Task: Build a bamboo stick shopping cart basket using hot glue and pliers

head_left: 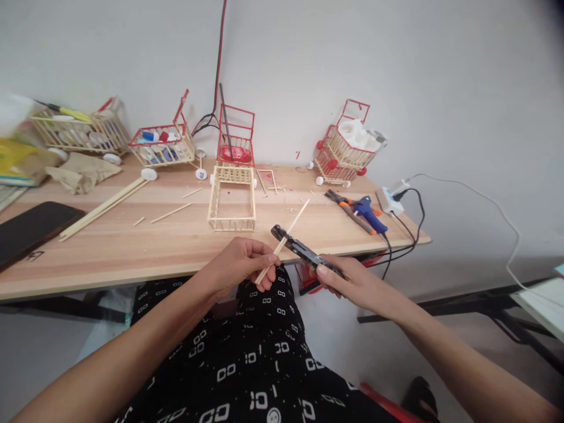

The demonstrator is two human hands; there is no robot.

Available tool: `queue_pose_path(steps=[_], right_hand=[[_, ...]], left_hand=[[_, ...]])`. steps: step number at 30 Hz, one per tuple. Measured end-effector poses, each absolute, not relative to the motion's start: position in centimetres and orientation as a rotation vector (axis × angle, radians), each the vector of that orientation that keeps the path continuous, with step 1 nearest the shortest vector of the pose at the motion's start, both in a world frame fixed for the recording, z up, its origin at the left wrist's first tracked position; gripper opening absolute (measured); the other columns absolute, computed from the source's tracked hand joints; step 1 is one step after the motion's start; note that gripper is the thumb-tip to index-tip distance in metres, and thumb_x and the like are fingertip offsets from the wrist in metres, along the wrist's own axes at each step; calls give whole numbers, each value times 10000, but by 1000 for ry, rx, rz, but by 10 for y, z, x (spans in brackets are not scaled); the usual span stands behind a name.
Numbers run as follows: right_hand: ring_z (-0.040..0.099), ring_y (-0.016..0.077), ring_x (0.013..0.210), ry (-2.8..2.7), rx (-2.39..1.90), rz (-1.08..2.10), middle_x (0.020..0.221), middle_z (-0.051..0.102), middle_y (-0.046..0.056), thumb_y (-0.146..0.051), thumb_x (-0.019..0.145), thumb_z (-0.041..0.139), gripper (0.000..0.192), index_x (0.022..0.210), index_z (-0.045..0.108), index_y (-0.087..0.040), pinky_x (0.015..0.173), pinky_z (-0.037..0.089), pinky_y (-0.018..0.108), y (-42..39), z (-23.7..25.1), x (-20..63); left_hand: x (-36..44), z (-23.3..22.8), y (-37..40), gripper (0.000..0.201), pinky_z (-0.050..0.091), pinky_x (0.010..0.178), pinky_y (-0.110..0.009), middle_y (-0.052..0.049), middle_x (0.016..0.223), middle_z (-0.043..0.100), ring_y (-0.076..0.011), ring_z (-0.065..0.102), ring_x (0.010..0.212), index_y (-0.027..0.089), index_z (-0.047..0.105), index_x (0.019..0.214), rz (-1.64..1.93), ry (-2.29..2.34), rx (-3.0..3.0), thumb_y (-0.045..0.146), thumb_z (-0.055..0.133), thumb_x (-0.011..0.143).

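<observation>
My left hand (242, 262) pinches a thin wooden stick (294, 222) that slants up to the right over the table's front edge. My right hand (352, 282) grips black cutting pliers (299, 248), whose jaws close around the stick near its lower part. Just beyond the hands, an unpainted stick-built basket frame (232, 198) lies on the wooden table (176, 241).
Several small stick carts (163, 144) (346, 150) stand along the wall, one red frame (235, 138) in the middle. A blue glue gun (369, 212) and orange pliers (341, 202) lie at right by a power strip (390, 198). Long sticks (103, 207) and a dark phone (30, 226) lie at left.
</observation>
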State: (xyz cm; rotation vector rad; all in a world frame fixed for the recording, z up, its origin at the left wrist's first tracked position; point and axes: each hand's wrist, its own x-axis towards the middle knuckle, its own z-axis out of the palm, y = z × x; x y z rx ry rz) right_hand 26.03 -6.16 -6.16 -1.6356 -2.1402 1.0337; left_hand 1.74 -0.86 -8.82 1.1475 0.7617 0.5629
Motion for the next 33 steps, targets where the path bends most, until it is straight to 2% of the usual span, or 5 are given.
queue_pose_path(steps=[7, 11, 18, 25, 33], right_hand=[[449, 130, 561, -2193, -1669, 929, 588, 496, -9, -620, 933, 331, 510, 697, 463, -188, 550, 337, 264, -55, -61, 261], [458, 133, 563, -2196, -1730, 923, 620, 530, 7, -650, 922, 308, 551, 693, 488, -182, 549, 341, 267, -48, -60, 263], [455, 136, 549, -2219, -1770, 934, 586, 534, 13, -683, 905, 288, 583, 629, 440, -192, 550, 344, 278, -35, -59, 264], [438, 132, 530, -2316, -1779, 856, 562, 521, 18, -681, 911, 272, 617, 612, 477, -182, 536, 297, 285, -21, -58, 266], [423, 133, 535, -2454, -1743, 702, 551, 478, 3, -684, 919, 235, 620, 603, 434, -189, 552, 289, 285, -8, -66, 270]], left_hand=[[23, -88, -2, 204, 410, 465, -183, -27, 579, 643, -83, 581, 461, 106, 622, 654, 564, 794, 1195, 257, 641, 789], [26, -88, 4, 211, 388, 431, -165, -36, 568, 644, -78, 579, 442, 99, 608, 620, 548, 828, 1220, 207, 615, 801], [31, -90, 10, 214, 482, 460, -193, -26, 550, 636, -86, 580, 431, 102, 606, 622, 539, 878, 1142, 129, 558, 829], [38, -89, 13, 257, 484, 427, -199, -32, 540, 628, -92, 578, 417, 100, 588, 587, 562, 972, 1143, 93, 536, 839], [38, -92, 15, 235, 504, 429, -218, -31, 544, 624, -100, 581, 417, 93, 585, 615, 596, 983, 1093, 85, 535, 844]])
